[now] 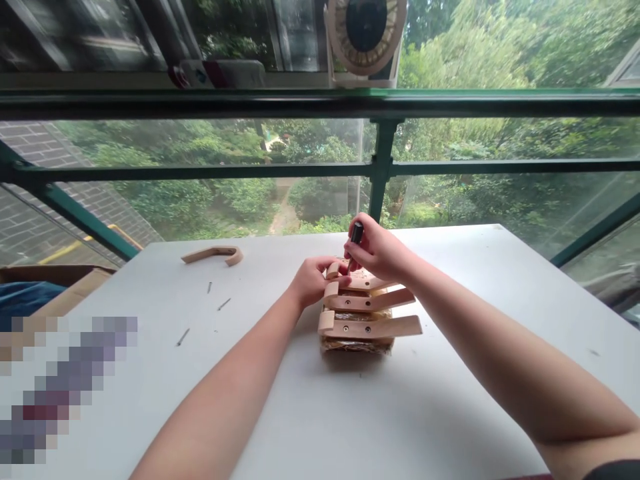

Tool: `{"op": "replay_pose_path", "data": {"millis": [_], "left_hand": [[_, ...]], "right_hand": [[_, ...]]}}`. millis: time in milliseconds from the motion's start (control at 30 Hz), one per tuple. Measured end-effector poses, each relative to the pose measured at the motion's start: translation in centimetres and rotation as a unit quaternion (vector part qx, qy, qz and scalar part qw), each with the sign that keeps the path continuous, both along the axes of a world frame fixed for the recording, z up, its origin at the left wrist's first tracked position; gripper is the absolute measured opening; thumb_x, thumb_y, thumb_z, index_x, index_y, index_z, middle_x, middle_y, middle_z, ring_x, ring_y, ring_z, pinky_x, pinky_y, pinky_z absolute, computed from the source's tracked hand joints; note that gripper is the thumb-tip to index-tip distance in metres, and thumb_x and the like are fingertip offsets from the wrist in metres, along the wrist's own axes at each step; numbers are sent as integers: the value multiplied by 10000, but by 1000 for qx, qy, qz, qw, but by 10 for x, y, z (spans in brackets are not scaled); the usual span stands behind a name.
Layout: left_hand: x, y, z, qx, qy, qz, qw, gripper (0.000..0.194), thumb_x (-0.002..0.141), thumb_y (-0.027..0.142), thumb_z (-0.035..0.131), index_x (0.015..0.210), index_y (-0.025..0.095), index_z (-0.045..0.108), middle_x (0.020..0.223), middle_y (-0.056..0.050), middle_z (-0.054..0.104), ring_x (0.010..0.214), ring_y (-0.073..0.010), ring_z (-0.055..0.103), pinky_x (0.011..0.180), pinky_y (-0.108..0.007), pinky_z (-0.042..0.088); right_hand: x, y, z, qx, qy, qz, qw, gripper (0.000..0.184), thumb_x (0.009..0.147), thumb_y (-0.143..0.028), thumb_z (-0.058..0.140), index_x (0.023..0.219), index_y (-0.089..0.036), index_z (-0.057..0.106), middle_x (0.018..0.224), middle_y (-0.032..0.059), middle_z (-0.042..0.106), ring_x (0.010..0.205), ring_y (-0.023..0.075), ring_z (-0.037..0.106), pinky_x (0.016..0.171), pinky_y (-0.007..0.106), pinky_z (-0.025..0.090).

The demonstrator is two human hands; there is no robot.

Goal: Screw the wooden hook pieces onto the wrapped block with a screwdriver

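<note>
A block wrapped in clear film (357,347) sits on the white table, with several curved wooden hooks lying across its top. The nearest wooden hook (385,327) shows two screw holes, screws apparently in them. Behind it lies another hook (373,303), and a further one (357,284) is partly covered by my hands. My right hand (373,250) grips a screwdriver (357,233) by its black handle, upright, tip down at the farthest hook. My left hand (320,277) is closed at the curled end of that hook; its fingertips are partly hidden near the screwdriver's shaft.
On the white table (280,413) a loose wooden hook (213,253) lies at the back left. Several screws, one a longer screw (183,337), are scattered left of my forearm. A cardboard box (75,293) holding blue cloth stands left; a green railing (320,105) runs behind.
</note>
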State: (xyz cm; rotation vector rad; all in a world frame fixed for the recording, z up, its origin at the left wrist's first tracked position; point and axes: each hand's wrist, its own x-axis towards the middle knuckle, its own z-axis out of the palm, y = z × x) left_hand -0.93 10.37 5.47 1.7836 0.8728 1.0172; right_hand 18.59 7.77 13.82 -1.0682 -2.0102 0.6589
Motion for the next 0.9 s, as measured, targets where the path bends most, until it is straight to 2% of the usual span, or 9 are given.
{"op": "replay_pose_path", "data": {"millis": [267, 633, 900], "left_hand": [[3, -9, -5, 7, -54, 31, 998, 359, 649, 381, 863, 880, 120, 778, 921, -96, 758, 812, -200, 670, 772, -314, 534], [3, -6, 0, -17, -62, -32, 997, 282, 662, 329, 853, 843, 124, 783, 899, -95, 754, 818, -204, 667, 795, -342, 530], [4, -8, 4, -25, -57, -40, 997, 254, 671, 331, 840, 789, 115, 775, 875, -92, 735, 816, -209, 660, 794, -347, 524]], "right_hand": [[-3, -3, -2, -15, 23, 8, 1000, 137, 932, -284, 500, 983, -267, 373, 776, -23, 664, 615, 175, 676, 593, 322, 526], [-4, -1, -5, -12, 26, 9, 1000, 146, 926, -283, 517, 951, -276, 374, 748, -34, 646, 581, 173, 641, 570, 324, 513], [-4, -3, -5, -12, 18, 19, 1000, 156, 927, -286, 529, 952, -276, 376, 754, -27, 640, 587, 175, 617, 556, 319, 491]]}}
